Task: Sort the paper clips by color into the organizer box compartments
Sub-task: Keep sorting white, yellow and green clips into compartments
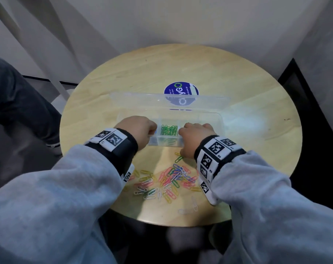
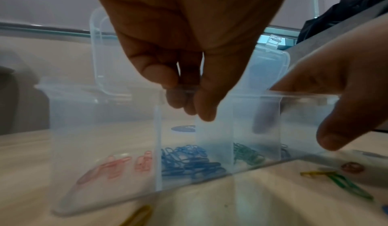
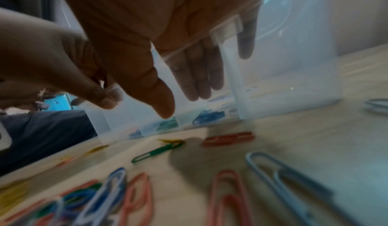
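Note:
A clear organizer box point(image 1: 209, 121) stands open on the round wooden table point(image 1: 238, 82). My left hand point(image 1: 142, 128) pinches the top of its front wall point(image 2: 189, 100), one finger in front and the others behind. My right hand point(image 1: 192, 130) straddles the same wall further right point(image 3: 180, 100), straight fingers point(image 3: 199, 80) inside and thumb outside. Between the hands lies a compartment of green clips point(image 1: 168, 130). Pink clips point(image 2: 117, 166) and blue clips point(image 2: 189, 159) fill the compartments to the left. The mixed pile of loose clips point(image 1: 167, 180) lies in front of the box.
The box lid point(image 1: 169, 100) lies open behind, over a blue round sticker point(image 1: 181, 90). A green clip point(image 3: 157, 151) and a red clip point(image 3: 228, 138) lie just before the box. Another person's dark trouser leg point(image 1: 19, 103) is at the left. The table edge runs close in front.

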`<action>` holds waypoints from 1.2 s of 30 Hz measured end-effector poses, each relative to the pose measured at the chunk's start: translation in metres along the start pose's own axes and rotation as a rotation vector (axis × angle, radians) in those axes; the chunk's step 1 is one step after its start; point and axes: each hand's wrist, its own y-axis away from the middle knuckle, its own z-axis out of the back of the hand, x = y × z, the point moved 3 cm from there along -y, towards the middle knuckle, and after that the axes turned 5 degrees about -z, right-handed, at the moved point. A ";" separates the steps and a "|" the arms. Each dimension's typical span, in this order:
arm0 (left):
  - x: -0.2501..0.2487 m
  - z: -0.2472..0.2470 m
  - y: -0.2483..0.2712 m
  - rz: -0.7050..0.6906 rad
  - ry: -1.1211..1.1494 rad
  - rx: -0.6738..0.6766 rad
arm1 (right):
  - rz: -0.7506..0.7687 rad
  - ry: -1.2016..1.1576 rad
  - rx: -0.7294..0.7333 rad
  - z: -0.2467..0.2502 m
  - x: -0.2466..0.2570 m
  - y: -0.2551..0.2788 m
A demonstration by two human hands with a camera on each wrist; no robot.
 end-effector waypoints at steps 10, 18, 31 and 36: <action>0.001 -0.007 -0.003 -0.014 -0.015 0.000 | -0.064 0.059 0.150 0.002 0.005 -0.010; 0.000 -0.008 -0.003 0.016 0.013 0.018 | -0.060 0.051 0.159 0.001 0.006 -0.009; -0.002 -0.005 -0.007 0.026 0.002 0.072 | -0.050 -0.125 0.169 0.007 0.000 -0.007; -0.003 -0.004 -0.007 0.025 0.001 0.100 | 0.026 -0.280 0.093 0.020 -0.010 -0.002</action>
